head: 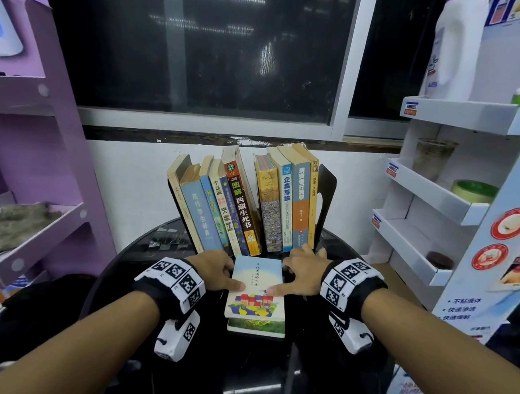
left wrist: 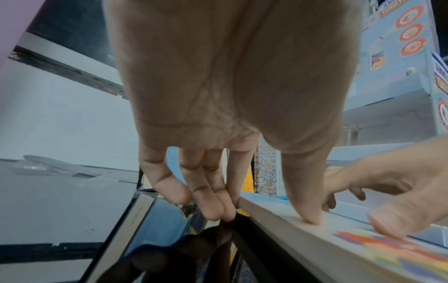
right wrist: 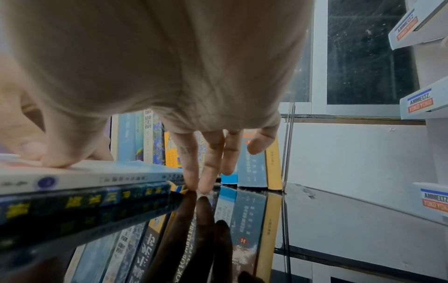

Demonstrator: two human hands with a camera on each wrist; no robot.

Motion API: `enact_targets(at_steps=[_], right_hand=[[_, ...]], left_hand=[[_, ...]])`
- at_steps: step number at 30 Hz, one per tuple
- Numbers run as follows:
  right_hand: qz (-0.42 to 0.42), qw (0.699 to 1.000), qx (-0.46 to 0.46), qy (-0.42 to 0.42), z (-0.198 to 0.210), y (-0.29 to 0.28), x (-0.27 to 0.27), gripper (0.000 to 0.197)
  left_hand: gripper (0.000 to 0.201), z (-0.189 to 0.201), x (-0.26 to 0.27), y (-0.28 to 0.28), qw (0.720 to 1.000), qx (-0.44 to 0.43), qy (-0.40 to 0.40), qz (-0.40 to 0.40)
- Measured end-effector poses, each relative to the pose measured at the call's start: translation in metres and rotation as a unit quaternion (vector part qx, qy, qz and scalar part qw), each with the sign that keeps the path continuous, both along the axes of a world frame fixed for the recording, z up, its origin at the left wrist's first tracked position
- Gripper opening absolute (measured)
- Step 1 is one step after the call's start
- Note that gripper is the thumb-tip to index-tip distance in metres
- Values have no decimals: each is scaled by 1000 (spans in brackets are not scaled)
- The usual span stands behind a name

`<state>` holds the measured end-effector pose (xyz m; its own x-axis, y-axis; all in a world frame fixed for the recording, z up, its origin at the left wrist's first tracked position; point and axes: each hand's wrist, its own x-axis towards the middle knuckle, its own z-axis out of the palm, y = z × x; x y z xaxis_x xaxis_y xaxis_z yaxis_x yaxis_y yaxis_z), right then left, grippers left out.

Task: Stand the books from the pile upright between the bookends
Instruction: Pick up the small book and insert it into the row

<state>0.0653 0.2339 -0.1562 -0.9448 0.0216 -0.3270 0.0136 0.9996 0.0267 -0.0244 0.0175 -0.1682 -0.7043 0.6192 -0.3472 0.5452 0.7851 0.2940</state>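
Two books lie stacked on the black glass table [head: 148, 266]. The top book [head: 256, 286] has a pale blue cover with coloured houses; the bottom book [head: 256, 326] shows a green edge. My left hand [head: 231, 274] rests its thumb on the cover, with straight fingertips [left wrist: 218, 212] on the glass by the book's left edge. My right hand [head: 282, 279] mirrors it, fingertips [right wrist: 202, 185] on the glass. Behind stands the row of upright books [head: 243, 208]; its left group leans right, leaving a narrow gap. The right bookend [head: 325, 199] is black; the left one is mostly hidden.
A purple shelf unit [head: 29, 186] stands close on the left and a white display shelf [head: 431, 204] with jars and tape on the right. A wall and dark window [head: 199, 60] rise right behind the book row. The glass reflects books and fingers.
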Motion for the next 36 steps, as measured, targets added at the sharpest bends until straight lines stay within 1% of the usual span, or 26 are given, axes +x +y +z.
enact_targets(at_steps=[4,9,12,15,19,22,26,28,32,36], right_hand=[[8,1000,-24,8,0,0,2,75],[7,999,-50,15,0,0,4,68],[-4,997,-72,37,3,-1,6,73],[-11,987,-107,117,2,0,9,84],[-3,961,-144,235,6,2,9,87],[12,942,-177,284,12,2,12,78],[15,922,-240,303,20,0,18,64],[20,919,-251,303,26,-1,21,60],[26,915,-268,299,36,-3,25,48],[40,899,-281,334,35,-4,27,33]], left_hand=[[48,-1,3,-1,999,37,-6,9],[41,-3,3,-5,993,113,-17,27],[39,0,5,-8,988,147,-7,41],[38,5,6,-12,981,189,4,51],[42,15,12,-15,962,260,51,65],[55,24,15,-15,944,314,73,70],[66,32,18,-15,931,339,120,69],[66,35,20,-15,927,343,139,60],[63,36,21,-16,925,345,154,43],[59,33,20,-18,921,349,171,32]])
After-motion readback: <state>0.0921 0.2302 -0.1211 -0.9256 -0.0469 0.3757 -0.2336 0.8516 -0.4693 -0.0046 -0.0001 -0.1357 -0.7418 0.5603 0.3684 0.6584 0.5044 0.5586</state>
